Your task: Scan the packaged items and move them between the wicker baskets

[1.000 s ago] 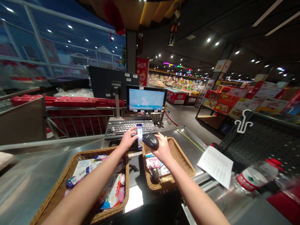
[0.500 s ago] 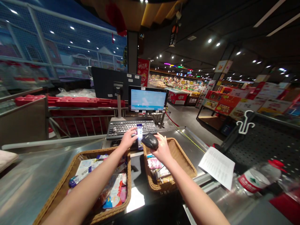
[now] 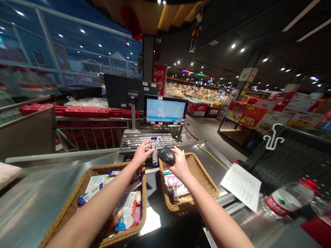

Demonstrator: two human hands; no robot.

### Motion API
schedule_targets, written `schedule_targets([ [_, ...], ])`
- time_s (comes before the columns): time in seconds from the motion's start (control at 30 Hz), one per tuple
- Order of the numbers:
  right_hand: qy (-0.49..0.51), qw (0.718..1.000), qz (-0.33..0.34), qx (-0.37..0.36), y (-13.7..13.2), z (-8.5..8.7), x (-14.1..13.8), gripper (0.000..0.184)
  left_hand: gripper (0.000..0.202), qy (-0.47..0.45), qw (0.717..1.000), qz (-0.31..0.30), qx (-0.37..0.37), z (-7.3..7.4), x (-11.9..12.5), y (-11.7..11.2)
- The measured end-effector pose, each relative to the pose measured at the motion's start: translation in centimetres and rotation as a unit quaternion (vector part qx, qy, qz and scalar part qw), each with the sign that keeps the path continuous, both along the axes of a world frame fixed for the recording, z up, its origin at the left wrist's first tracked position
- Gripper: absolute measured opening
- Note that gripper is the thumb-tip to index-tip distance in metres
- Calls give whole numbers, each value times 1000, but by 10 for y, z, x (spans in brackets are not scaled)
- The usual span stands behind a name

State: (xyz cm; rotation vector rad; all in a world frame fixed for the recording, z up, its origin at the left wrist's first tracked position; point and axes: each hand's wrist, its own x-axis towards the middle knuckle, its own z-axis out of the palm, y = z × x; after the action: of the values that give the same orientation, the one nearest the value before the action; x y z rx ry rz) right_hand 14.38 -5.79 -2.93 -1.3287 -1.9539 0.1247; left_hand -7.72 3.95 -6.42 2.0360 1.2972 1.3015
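Observation:
My left hand [image 3: 141, 154] pinches a slim snack packet [image 3: 154, 151] with purple ends and a pale printed face, held upright in front of the keyboard. My right hand [image 3: 179, 162] is wrapped round a black barcode scanner [image 3: 166, 155], whose head points left at the packet, a small gap apart. Below my left forearm lies a large wicker basket [image 3: 144, 206] of mixed snack packets [image 3: 128, 210]. Under my right hand stands a smaller wicker basket [image 3: 207, 172] with several packets [image 3: 172, 181] at its left side.
Behind the hands are a black keyboard [image 3: 129, 143], a lit screen [image 3: 165, 110] and a dark monitor back [image 3: 119, 93]. To the right lie a printed sheet [image 3: 241, 186] and a large plastic bottle [image 3: 281, 203]. A metal counter [image 3: 38, 203] extends left.
The bright light on the packet's face has gone, and its print shows more plainly. Both hands keep their hold; the whole view has shifted slightly.

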Motion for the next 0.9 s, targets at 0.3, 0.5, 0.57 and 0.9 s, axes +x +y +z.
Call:
schedule_targets([
  [0.3, 2, 1000, 5, 6, 4, -4, -6, 44, 23, -1, 1000, 11, -4, -2, -13, -4],
  [0.5, -2, 1000, 12, -9, 6, -4, -14, 42, 24, -1, 1000, 26, -12, -1, -25, -7],
  [0.57, -4, 1000, 14, -5, 6, -4, -16, 42, 24, -3, 999, 31, -14, -1, -30, -9],
  [0.9, -14, 999, 34, -8, 3, -7, -27, 39, 29, 3, 999, 40, -24, -3, -57, -27],
])
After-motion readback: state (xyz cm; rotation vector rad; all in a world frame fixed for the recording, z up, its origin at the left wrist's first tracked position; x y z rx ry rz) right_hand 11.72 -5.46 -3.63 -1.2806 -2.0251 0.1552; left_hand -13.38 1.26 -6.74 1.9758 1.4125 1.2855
